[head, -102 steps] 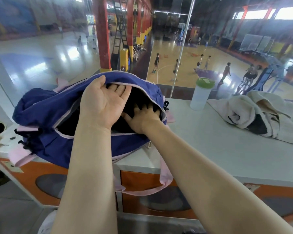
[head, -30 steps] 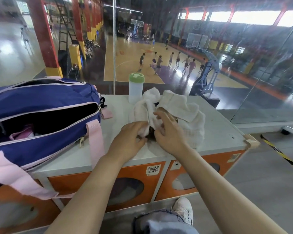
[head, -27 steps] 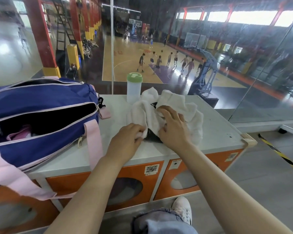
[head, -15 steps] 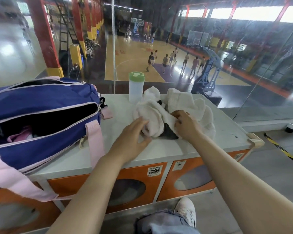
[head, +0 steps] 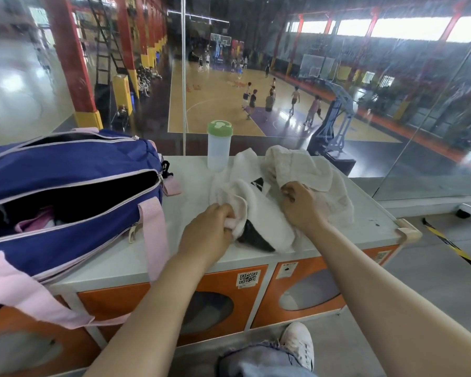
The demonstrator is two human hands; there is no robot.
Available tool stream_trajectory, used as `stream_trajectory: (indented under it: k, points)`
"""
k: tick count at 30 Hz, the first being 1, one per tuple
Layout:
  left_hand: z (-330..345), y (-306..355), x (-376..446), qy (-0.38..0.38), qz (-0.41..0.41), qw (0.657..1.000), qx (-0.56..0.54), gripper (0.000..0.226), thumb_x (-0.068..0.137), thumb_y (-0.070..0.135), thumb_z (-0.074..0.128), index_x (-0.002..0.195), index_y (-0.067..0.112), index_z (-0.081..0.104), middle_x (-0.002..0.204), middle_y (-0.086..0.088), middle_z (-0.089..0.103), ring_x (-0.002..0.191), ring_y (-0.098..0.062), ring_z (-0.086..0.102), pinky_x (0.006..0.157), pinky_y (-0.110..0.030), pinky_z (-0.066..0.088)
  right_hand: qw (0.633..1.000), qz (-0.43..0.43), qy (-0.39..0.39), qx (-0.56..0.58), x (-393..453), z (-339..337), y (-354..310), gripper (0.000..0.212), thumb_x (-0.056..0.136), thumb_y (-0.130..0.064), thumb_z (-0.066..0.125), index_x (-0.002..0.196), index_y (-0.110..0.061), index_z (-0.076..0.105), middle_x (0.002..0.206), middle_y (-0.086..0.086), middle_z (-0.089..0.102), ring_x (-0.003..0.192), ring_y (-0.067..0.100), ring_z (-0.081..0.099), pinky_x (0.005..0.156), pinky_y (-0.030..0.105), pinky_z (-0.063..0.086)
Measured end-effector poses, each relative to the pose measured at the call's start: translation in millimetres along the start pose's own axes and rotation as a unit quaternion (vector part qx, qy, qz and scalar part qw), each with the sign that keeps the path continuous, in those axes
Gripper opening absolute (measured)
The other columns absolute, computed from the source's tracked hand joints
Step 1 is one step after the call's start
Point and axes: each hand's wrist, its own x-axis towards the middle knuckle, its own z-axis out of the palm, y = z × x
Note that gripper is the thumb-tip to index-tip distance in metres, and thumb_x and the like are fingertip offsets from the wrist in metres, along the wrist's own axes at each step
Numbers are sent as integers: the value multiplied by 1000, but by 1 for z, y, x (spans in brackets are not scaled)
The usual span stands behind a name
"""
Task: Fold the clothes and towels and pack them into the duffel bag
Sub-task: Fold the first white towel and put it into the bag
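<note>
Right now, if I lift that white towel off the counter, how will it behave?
Probably floppy: the white towel lies crumpled in soft folds, so it should sag from the left hand and right hand. It may drag the dark garment tucked under it. Likely light and not slippery.

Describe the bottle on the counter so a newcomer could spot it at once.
Start at the blue duffel bag on the white counter. Past its right end, by the glass, a bottle stands upright behind the crumpled towels. It alone is rigid, translucent and green-lidded.
</note>
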Motion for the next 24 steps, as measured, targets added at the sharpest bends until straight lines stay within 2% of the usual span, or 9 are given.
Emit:
stream_trajectory:
  k: [2, 5, 7, 10, 12, 14, 18, 21, 24]
  points:
    - [-16, -5, 3, -62, -19, 998, -16, 33, 87, 8, 50, 115, 23, 59, 116, 2, 57, 97, -21, 56, 81, -35, 47, 999, -23, 22, 11, -11, 1, -13, 20, 92, -36, 48, 105, -29, 62, 104, -8, 62, 97, 18, 56, 86, 36, 46]
    - [-28, -16, 3, -121, -52, 988, -77, 31, 87, 11, 51, 111, 25, 66, 119, 3, 63, 106, -18, 57, 91, -32, 46, 997, -6, -82, -5, -22, 8, -32, 31, 93, -48, 44, 89, -24, 63, 90, -4, 64, 87, 21, 60, 75, 34, 47]
    - [-31, -19, 1, -110, -85, 983, -123, 28, 90, 24, 49, 108, 30, 70, 117, 8, 67, 107, -14, 59, 95, -33, 46, 994, 6, -107, -19, -26, 11, -39, 38, 92, -53, 41, 85, -21, 59, 89, 1, 65, 88, 25, 62, 71, 35, 46]
    - [-31, -14, 0, -63, -115, 976, -174, 43, 95, 50, 37, 100, 25, 70, 101, 1, 72, 93, -16, 64, 87, -37, 51, 993, -1, -101, -53, -32, 11, -48, 34, 95, -46, 43, 108, -18, 58, 107, 5, 64, 104, 26, 59, 74, 31, 41]
    - [-26, -7, -1, -50, -106, 977, -179, 49, 91, 64, 38, 106, 28, 67, 102, 7, 69, 95, -13, 62, 85, -34, 50, 994, -4, -84, -63, -37, 6, -56, 38, 94, -38, 47, 126, -18, 52, 121, 4, 60, 113, 25, 54, 80, 31, 37]
    - [-21, -3, -1, -35, -89, 983, -155, 51, 81, 71, 42, 105, 31, 66, 102, 11, 68, 98, -14, 60, 88, -39, 50, 998, -2, -62, -28, -39, 2, -63, 40, 91, -33, 52, 129, -21, 49, 124, 2, 58, 114, 24, 53, 83, 31, 37]
    - [-15, 3, -1, 27, -40, 994, -96, 28, 84, 49, 51, 94, 26, 63, 93, 8, 65, 92, -18, 58, 82, -42, 49, 998, 9, -45, 50, -40, -11, -73, 28, 83, -34, 59, 110, -28, 54, 103, -5, 59, 92, 19, 57, 75, 33, 48]
    - [-25, 12, -2, 42, -44, 977, -205, 12, 90, 29, 60, 100, 21, 61, 94, 8, 65, 87, -12, 60, 75, -29, 51, 995, -6, -29, 100, -37, -27, -77, 18, 83, -31, 63, 99, -25, 57, 88, -9, 57, 84, 15, 55, 69, 30, 43]
    - [-43, 19, -8, 37, -67, 947, -312, 14, 91, 19, 63, 103, 24, 56, 97, 16, 60, 89, 1, 57, 70, -16, 43, 979, -13, -36, 200, -33, -45, -83, 20, 84, -27, 69, 101, -20, 60, 88, -9, 56, 79, 11, 54, 72, 29, 45]
